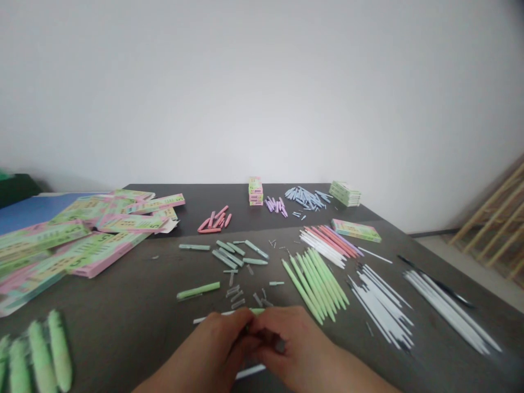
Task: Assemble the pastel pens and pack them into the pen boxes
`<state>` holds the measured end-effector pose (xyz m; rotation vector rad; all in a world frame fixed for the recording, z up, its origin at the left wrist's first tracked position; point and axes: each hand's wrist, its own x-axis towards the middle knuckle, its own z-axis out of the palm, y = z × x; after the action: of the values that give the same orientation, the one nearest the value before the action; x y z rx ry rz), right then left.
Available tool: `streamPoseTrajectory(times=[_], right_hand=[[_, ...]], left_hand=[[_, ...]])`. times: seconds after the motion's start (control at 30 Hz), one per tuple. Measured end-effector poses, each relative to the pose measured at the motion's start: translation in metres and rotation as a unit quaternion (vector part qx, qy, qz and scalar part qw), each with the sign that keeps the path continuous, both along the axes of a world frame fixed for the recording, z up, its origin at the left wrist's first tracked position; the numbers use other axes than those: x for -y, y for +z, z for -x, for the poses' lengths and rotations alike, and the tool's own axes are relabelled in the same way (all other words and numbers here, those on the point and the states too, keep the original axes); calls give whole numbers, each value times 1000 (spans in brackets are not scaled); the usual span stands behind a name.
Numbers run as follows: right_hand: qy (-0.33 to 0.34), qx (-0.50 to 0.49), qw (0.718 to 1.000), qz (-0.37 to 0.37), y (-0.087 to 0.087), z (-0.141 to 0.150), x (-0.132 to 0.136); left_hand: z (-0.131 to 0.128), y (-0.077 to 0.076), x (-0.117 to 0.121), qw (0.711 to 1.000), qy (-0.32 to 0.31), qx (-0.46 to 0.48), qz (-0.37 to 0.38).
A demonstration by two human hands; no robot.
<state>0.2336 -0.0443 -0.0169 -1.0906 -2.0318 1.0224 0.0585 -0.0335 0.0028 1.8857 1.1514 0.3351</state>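
At the front middle of the table, my left hand (219,344) and my right hand (297,335) meet with fingers curled and pressed together. Most of what they hold is hidden; a small clear piece (280,345) shows between the fingers of my right hand. Just beyond the knuckles a light-green tip (257,311) peeks out. A thin white stick (204,318) shows at the left hand's far side, and another white stick (250,372) below the hands. Whether these are held or lie on the table I cannot tell. Small clear caps (236,296) lie just ahead.
Green pen barrels (315,284) and white refills (382,305) lie to the right. Grey-green barrels (225,256) are ahead, a green pen (198,291) left of them. Printed boxes (118,224) pile at left; green barrels (41,355) lie near left. Pink, purple and blue pieces (307,197) are farther back.
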Motion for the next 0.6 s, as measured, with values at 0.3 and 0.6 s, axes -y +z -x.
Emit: streamPoseTrajectory(times=[0.3, 0.6], right_hand=[[-54, -13, 993, -108, 5, -11, -10], [27, 26, 990, -136, 4, -9, -12]], left_hand=[[11, -7, -17, 954, 9, 191, 230], [3, -6, -16, 983, 62, 72, 155]])
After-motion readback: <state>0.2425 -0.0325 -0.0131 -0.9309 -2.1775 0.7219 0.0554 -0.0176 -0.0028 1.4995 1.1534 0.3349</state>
